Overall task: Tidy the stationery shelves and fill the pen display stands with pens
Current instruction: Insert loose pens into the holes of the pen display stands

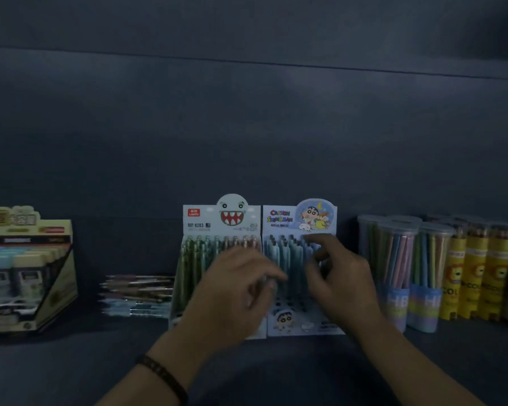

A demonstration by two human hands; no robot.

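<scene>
Two pen display stands stand side by side on the dark shelf. The left stand [208, 221] has a toothy monster card and holds green and brownish pens. The right stand [279, 227], with a cartoon card, holds blue pens in its back rows, and its front holes are bare. My left hand [232, 294] hovers between the stands, its curled fingertips pinching what looks like a thin pale pen [269, 284]. My right hand [340, 276] hangs over the right stand with loosely curled fingers and nothing visibly held. Loose pens [138, 294] lie in a pile left of the stands.
A beige display box [27, 271] of boxed items sits at the far left. Clear tubs of pastel pencils [405, 268] and yellow coloured-pencil tubes [478, 276] crowd the right. Bare shelf runs along the front. The picture is dim and blurred.
</scene>
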